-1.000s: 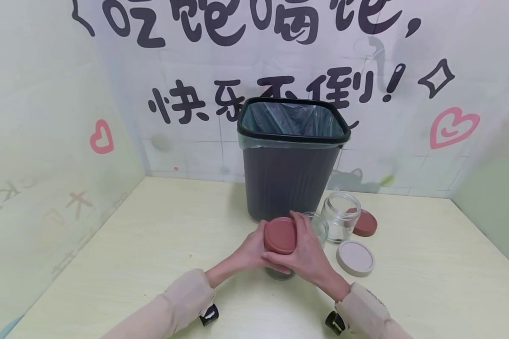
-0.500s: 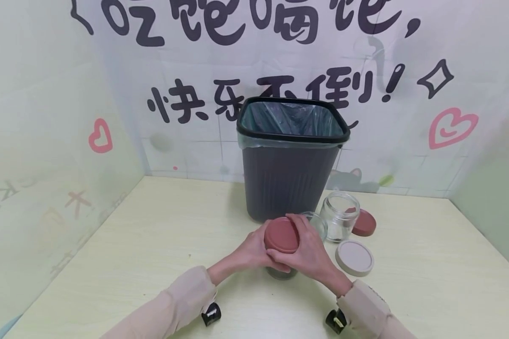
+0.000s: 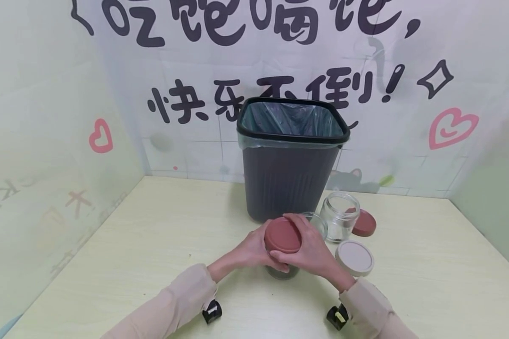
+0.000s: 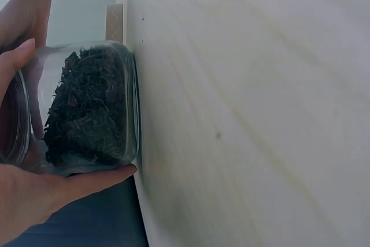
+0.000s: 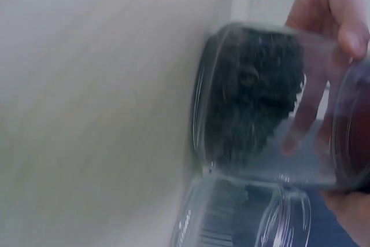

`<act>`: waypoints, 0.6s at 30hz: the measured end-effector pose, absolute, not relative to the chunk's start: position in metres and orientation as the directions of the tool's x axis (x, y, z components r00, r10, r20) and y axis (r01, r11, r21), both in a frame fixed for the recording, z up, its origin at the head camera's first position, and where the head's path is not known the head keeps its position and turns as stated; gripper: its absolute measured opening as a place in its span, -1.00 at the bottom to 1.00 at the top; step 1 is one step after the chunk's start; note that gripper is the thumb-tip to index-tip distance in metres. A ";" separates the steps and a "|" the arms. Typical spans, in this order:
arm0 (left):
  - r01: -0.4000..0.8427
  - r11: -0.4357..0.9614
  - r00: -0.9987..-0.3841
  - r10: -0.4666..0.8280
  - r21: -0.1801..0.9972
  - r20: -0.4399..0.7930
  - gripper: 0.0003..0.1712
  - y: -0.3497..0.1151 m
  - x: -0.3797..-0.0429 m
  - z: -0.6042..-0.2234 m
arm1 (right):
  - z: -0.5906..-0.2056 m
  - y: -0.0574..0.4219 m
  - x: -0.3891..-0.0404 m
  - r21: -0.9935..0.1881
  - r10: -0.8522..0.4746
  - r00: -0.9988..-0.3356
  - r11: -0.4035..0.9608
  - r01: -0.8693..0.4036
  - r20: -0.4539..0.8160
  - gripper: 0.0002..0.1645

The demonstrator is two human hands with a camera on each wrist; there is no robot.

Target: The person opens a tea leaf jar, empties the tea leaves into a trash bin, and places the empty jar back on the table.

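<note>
A clear glass jar (image 4: 89, 108) stands on the table, part filled with dark, curled dried leaves like loose tea (image 5: 254, 93). On its top is a red lid (image 3: 283, 234). My left hand (image 3: 252, 249) wraps the jar's side, fingers spread along the glass. From the right, my right hand (image 3: 316, 254) grips the lid's edge, fingers over the far side and thumb at the near side. In the head view the hands hide most of the glass. An uncovered glass jar (image 5: 237, 212) stands close beside the held one.
A grey bin (image 3: 288, 181) with a liner stands behind the hands. To the right are another open glass jar (image 3: 340, 219), a red lid (image 3: 365, 223) and a pale lid (image 3: 355, 258). Walls (image 3: 186, 155) enclose the table's back and sides.
My right hand has turned slightly at the lid and shifted a little to the right, showing more of the lid's top. The left hand stays on the jar.
</note>
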State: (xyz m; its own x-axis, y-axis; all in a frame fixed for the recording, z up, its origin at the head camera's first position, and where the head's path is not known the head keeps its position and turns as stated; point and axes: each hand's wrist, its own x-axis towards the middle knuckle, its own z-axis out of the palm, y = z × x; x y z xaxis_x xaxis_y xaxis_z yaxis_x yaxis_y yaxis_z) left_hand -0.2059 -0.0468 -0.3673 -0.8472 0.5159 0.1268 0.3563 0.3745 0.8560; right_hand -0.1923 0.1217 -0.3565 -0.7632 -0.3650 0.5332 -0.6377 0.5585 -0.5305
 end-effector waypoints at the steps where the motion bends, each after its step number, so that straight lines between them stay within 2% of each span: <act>1: 0.353 0.368 -0.843 0.523 0.860 0.123 0.01 -0.047 -0.206 -0.367 | -0.356 0.123 -0.194 -0.543 -0.387 -0.762 0.540 -0.643 0.518 -0.15; 5: 0.348 0.360 -0.833 0.542 0.866 0.109 0.01 -0.049 -0.208 -0.366 | -0.351 0.130 -0.199 -0.603 -0.474 -0.765 0.477 -0.640 0.437 -0.17; 10: 0.342 0.358 -0.830 0.548 0.869 0.101 0.03 -0.049 -0.208 -0.367 | -0.346 0.135 -0.203 -0.633 -0.545 -0.765 0.468 -0.616 0.343 -0.13; 13: 0.326 0.352 -0.833 0.547 0.877 0.090 0.05 -0.049 -0.207 -0.367 | -0.344 0.136 -0.202 -0.609 -0.545 -0.768 0.496 -0.619 0.337 -0.06; 18: 0.324 0.348 -0.830 0.551 0.880 0.088 0.04 -0.048 -0.207 -0.368 | -0.347 0.130 -0.194 -0.475 -0.456 -0.789 0.632 -0.613 0.411 0.12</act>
State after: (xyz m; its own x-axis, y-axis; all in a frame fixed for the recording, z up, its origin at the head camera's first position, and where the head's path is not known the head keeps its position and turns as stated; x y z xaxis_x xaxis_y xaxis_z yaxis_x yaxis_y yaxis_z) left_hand -0.2067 -0.0484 -0.3679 -0.8298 0.5510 0.0882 0.3244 0.3477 0.8797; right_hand -0.1942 0.1302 -0.3471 -0.7892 -0.4563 0.4111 -0.6126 0.6316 -0.4751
